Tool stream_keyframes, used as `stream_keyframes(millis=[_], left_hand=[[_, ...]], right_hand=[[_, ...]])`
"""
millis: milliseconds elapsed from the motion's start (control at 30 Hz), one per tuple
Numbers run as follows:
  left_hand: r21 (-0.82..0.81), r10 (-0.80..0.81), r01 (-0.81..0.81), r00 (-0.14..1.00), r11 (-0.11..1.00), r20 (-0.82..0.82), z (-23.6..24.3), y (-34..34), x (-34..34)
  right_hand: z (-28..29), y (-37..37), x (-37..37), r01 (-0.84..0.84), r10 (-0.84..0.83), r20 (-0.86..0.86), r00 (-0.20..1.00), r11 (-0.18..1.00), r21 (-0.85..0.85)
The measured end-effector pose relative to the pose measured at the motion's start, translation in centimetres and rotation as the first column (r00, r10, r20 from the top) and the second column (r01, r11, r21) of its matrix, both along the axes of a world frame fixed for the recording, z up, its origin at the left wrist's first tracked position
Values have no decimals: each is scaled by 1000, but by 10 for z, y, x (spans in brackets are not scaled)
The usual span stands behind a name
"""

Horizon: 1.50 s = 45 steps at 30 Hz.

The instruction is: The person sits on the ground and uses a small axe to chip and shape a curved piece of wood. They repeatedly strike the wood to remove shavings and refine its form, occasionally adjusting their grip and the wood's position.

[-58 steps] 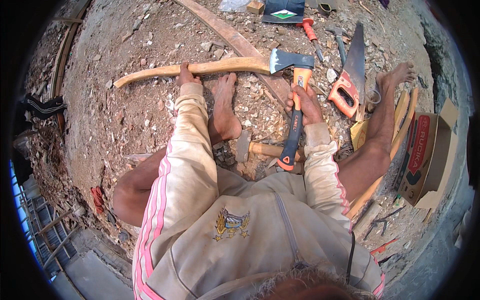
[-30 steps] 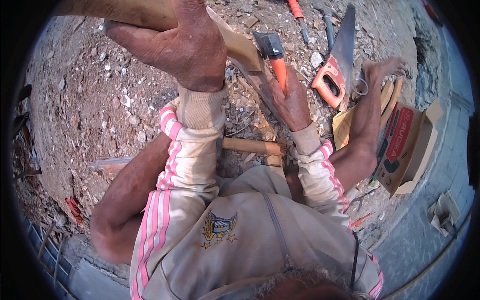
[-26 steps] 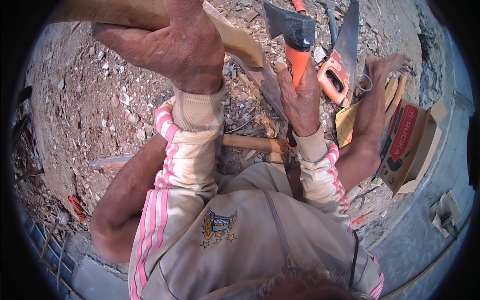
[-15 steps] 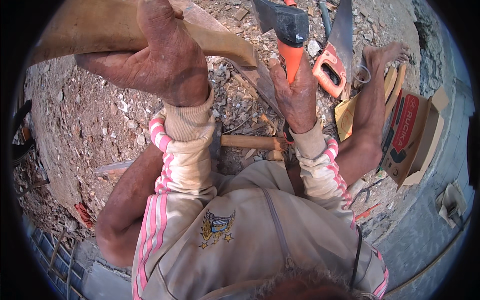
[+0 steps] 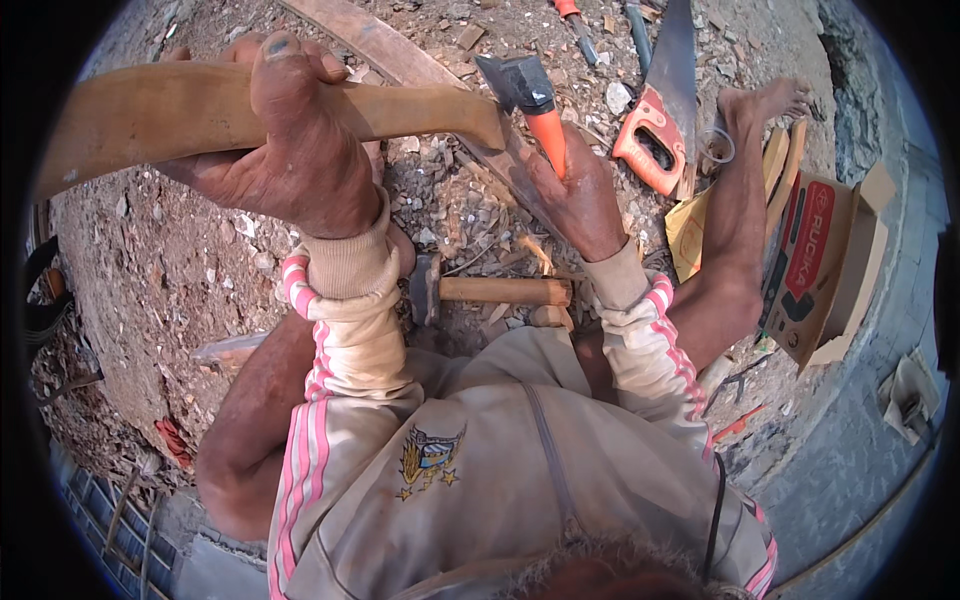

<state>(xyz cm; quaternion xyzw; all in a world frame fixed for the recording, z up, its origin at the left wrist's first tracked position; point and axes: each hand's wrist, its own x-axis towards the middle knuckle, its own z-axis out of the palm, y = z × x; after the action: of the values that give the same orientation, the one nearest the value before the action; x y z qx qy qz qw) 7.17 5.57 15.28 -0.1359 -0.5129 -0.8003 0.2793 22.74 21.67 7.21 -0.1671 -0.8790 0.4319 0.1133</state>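
Note:
A long, curved piece of wood point(image 5: 420, 110), shaped like a tool handle, lies across my left hand point(image 5: 310, 150). The fingers of that hand are wrapped round it, and its narrower end points right. In my right hand point(image 5: 590, 200) is a hatchet point(image 5: 545, 130) with a dark head and an orange grip. The hatchet's head is close to the right end of the wood; whether they touch I cannot tell. Below my hands a hammer point(image 5: 505, 291) with a wooden handle rests on the ground between my legs.
A handsaw point(image 5: 655, 140) with an orange handle lies beyond my right hand, beside a screwdriver-like tool with a red handle point(image 5: 567, 8). A plank point(image 5: 400, 50) slants across the ground among wood chips. At the right stands an open cardboard box point(image 5: 825, 265) near my right leg.
The hatchet has come down and left, nearer the wood's right end. My left hand and the wood have shifted slightly left and lower, uncovering the hammer's head.

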Motion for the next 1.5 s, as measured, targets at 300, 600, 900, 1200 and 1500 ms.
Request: stream_keyframes(millis=[300,600,900,1200,1500], left_hand=[[-20,-54,54,998,998,-15,-1,-9,4],[4,-154,154,987,988,-35,-10,-31,0],[13,-111,111,994,994,17,-4,-22,11],[19,-276,276,956,961,102,-6,-47,23],[220,-551,526,832,821,66,-21,-60,5]], right_hand=[[-22,4,8,-51,23,204,979,990,131],[11,-8,3,88,-90,-19,996,991,-96],[22,-15,2,104,-107,-42,993,992,-66],[19,-4,10,130,-135,-48,990,987,-93],[13,-6,20,87,-77,87,993,990,-109]])
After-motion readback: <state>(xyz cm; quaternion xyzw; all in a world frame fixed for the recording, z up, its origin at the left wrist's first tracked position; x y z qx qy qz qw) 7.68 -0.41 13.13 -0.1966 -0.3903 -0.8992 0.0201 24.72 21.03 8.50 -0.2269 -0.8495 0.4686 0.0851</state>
